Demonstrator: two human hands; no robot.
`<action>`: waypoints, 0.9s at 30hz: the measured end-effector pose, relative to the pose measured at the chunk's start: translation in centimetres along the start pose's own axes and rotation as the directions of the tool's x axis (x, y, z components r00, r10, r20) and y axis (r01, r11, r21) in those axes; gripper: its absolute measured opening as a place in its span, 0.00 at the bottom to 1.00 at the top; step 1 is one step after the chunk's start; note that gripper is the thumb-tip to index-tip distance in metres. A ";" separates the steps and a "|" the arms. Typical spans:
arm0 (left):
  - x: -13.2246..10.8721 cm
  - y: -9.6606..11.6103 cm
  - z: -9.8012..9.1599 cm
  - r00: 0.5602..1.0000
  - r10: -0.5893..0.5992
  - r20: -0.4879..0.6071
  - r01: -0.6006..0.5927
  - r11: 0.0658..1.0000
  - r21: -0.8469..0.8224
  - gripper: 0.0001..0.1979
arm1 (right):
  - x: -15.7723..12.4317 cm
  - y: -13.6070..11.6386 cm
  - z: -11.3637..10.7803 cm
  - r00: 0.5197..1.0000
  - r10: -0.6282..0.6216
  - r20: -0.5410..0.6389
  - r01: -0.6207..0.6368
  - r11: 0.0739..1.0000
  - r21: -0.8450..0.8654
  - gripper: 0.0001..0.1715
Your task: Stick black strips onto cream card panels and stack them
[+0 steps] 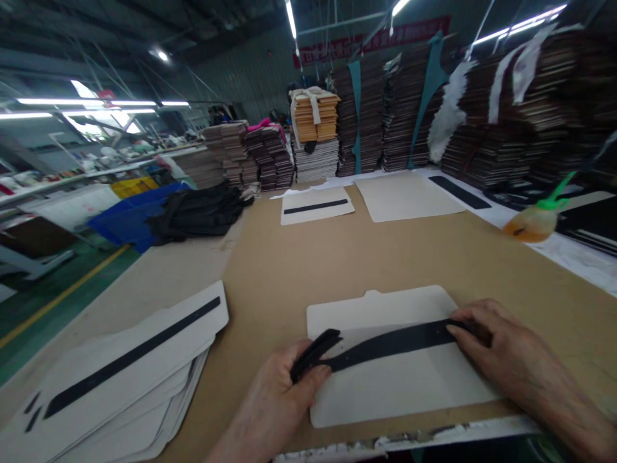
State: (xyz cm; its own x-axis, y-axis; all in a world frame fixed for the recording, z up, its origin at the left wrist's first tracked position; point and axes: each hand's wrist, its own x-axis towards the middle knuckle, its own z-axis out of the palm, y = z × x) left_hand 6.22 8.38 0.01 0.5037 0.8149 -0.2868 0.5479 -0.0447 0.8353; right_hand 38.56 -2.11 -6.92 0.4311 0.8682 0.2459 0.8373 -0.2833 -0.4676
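A pale board panel (380, 392) with rounded corners lies at the table's near edge. Across it stretches a black strip (395, 342), bowed a little above the panel. My left hand (284, 389) pinches the strip's left end between thumb and fingers, along with a small bundle of folded black strips (315, 354). At the panel's right side, my right hand (491, 347) is closed on the strip's other end, thumb and fingertips pressed together. The panel's lower right corner is partly hidden under my right wrist.
To the left lies a fanned stack of pale panels (139, 379), the top one bearing a black strip. Farther back are a smaller panel (315, 215), a large pale sheet (407, 196), a black strip (460, 191) and a green-tipped bottle (535, 222). Tall board stacks (366, 116) stand behind.
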 end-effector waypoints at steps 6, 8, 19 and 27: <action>-0.9 1.3 -0.7 0.997 0.044 0.068 -0.047 0.998 0.048 0.06 | 0.0 1.6 1.0 0.998 -0.060 -0.014 0.060 0.998 -0.012 0.17; -0.4 1.0 -0.6 0.999 -0.030 0.020 0.029 0.999 0.042 0.08 | 0.0 2.0 1.3 0.995 -0.088 -0.037 0.088 0.996 -0.013 0.18; 1.6 0.3 0.7 0.979 -0.122 -0.162 0.148 0.976 0.161 0.06 | 0.0 3.2 1.8 0.994 -0.110 -0.018 0.108 0.992 -0.062 0.20; 1.8 0.7 0.5 0.985 -0.076 -0.155 0.111 0.966 0.235 0.05 | 0.0 1.8 0.9 0.998 -0.050 0.031 0.051 0.998 -0.032 0.14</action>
State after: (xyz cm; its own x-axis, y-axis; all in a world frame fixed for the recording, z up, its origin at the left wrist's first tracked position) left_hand 7.86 9.50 -0.15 0.3512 0.8956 -0.2731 0.7422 -0.0885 0.6643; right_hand 39.79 -2.21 -8.52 0.3782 0.8934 0.2426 0.8684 -0.2515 -0.4275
